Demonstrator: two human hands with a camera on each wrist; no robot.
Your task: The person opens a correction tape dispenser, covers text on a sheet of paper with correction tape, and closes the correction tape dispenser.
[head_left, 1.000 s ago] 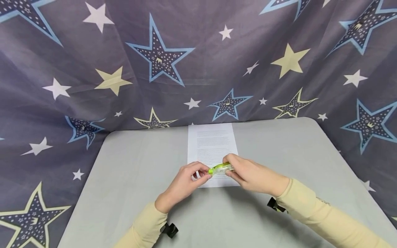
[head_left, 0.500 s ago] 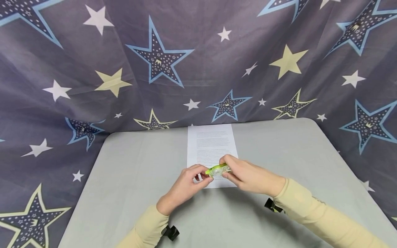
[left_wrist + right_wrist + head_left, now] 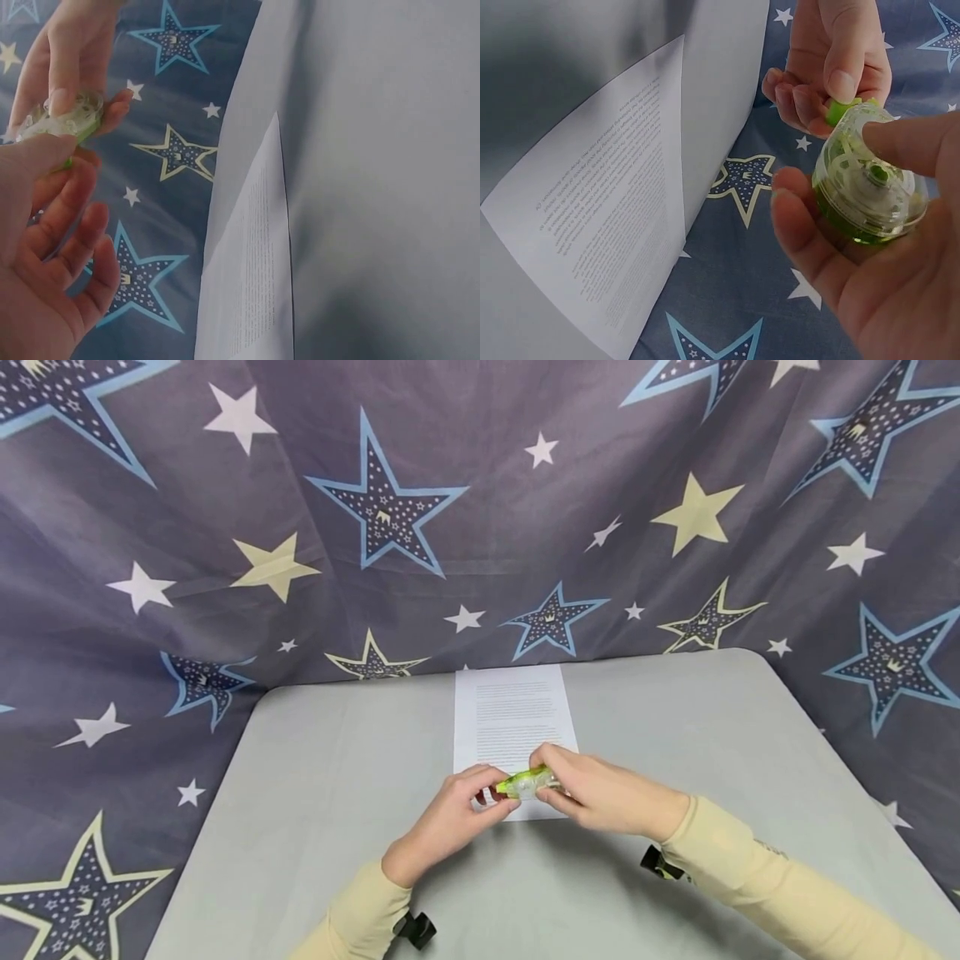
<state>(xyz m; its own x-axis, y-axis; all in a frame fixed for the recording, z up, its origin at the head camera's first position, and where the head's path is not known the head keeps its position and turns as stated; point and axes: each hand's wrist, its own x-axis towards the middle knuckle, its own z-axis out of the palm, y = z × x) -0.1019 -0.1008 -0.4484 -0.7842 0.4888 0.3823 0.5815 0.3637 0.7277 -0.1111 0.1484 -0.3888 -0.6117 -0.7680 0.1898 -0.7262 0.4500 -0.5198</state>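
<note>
A correction tape dispenser (image 3: 870,176), with a clear body and green parts, is held between both hands above the printed sheet. My right hand (image 3: 607,791) grips the body, thumb flat on the clear side and fingers beneath. At the tip, my left hand (image 3: 453,810) pinches the green end (image 3: 840,112) between thumb and forefinger; its other fingers are loosely curled, as the left wrist view shows. Below lies a white sheet of printed paper (image 3: 513,702), its near part overlapped by the hands and dispenser in the head view.
The sheet rests on a grey table (image 3: 352,752), running from the middle to the back edge. A dark curtain (image 3: 480,510) patterned with stars hangs behind and along both sides. Black camera mounts (image 3: 415,930) sit at the wrists, below beige sleeves (image 3: 360,910).
My right hand has shifted slightly left with the dispenser, so its green tip sits deeper between my left thumb and forefinger. The sheet stays in place.
</note>
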